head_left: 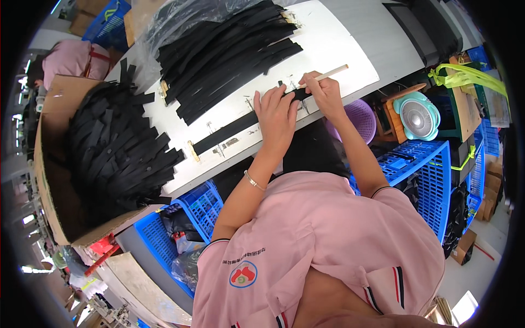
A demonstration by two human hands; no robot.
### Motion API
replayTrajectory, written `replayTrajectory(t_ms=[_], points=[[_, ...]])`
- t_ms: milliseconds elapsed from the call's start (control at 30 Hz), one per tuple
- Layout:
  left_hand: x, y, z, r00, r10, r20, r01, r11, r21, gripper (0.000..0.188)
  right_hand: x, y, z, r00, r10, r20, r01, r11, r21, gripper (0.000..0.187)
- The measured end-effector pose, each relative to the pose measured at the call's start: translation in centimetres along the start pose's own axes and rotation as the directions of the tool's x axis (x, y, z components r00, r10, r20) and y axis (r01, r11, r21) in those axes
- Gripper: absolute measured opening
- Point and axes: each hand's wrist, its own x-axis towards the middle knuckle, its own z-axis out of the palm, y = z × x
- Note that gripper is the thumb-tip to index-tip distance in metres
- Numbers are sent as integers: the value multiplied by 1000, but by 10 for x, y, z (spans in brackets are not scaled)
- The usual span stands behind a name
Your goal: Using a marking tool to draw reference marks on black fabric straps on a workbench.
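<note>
A single black fabric strip (227, 131) lies along the near edge of a white board (347, 46). My left hand (275, 116) rests flat on this strip toward its right part, fingers stretched out. Between the closed fingers of my right hand (326, 97) is a pale pencil (336, 71), slanting up to the right. Its lower tip is hidden by the fingers, close to the strip's right end. Small wooden-coloured stops (193, 151) and dark marks show on the board by the strip. Beyond it, several black strips (232, 52) lie in rows.
A cardboard box (52, 123) heaped with black strips (120, 150) stands at the left. Clear plastic sheeting (180, 22) lies behind the rows. Blue crates (437, 191) stand below the table, with a purple basket (363, 117) and a turquoise fan (418, 116) at the right.
</note>
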Motion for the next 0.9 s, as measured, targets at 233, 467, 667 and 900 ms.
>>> replayTrajectory(t_ms=[233,467,667,900], points=[[2,-2,16,999,4,-35,-1,997,71,16,2,10,-2,997,-68,29,71,989,-130,29],[2,-3,15,997,45,-61,-39,995,93,16,2,4,0,993,-106,49,114,971,-211,31],[2,-4,17,995,58,-81,-50,994,95,16,2,10,-7,995,-75,69,83,990,-115,35],[2,-5,19,996,49,-78,-42,995,86,17,3,9,-7,990,-102,94,119,971,-205,36]])
